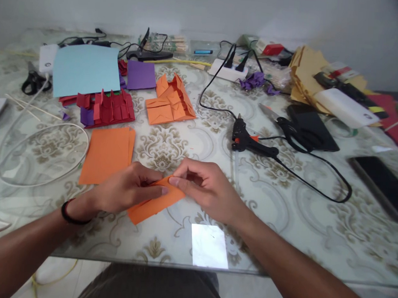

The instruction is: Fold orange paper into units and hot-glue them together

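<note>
Between my two hands is a folded piece of orange paper, held just above the patterned table. My left hand grips its left part, thumb lying along the upper face. At the paper's right end, my right hand pinches the edge between thumb and fingers. A stack of flat orange sheets lies beside my left hand. Farther back sit a folded orange paper piece and several folded red paper pieces.
A black glue gun with its cord lies right of my hands, near scissors and a phone. Light blue paper, a purple sheet and a white power strip are at the back. A white cable loops at left.
</note>
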Motion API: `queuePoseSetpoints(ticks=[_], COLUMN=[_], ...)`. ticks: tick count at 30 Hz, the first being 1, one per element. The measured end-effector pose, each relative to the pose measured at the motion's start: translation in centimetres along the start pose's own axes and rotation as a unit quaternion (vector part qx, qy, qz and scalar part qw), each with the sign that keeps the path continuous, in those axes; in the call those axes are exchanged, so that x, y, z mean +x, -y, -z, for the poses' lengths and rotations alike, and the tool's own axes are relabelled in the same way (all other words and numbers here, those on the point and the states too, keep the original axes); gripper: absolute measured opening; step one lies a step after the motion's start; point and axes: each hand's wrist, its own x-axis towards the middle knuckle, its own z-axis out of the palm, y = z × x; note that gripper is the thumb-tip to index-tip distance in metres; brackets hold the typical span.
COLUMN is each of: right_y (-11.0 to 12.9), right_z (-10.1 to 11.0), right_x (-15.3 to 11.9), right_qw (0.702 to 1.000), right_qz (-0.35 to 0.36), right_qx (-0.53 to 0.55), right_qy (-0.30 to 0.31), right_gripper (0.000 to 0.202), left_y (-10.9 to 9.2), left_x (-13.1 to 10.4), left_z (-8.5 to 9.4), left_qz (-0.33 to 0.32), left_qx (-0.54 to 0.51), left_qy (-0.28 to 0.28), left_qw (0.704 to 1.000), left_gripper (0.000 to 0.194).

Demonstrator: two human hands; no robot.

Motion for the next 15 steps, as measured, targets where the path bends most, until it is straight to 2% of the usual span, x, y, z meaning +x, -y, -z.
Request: queuePoseSetpoints(ticks=[5,9,13,15], right_y=[-0.01,-0.34,-0.42,-0.24], right_z=[-0.01,-0.29,-0.28,-0.10], right_x=[-0.09,-0.09,-0.08,-0.07], right_qw=[1.000,0.998,0.995,0.995], right_qz=[-0.009,0.023,0.051,0.058], right_qx=[-0.022,-0.052,-0.072,-0.071], right_qy=[0.015,0.034,0.036,0.026], right_gripper=[0.020,0.012,0.014,0.016], left_y=[-0.01,0.27,0.35,0.27], left_x=[0.08,0.17,0.08,-0.05], left_z=[-0.09,-0.09,-0.10,-0.07], left_qz=[0.006,0.003,0.005,-0.014], left_qx=[-0.002,-0.001,0.028,0.046], left_qy=[-0.002,0.021,0.039,0.039], left_qw=[1.000,1.000,0.999,0.998], left_gripper=[0.046,0.044,0.043,0.039])
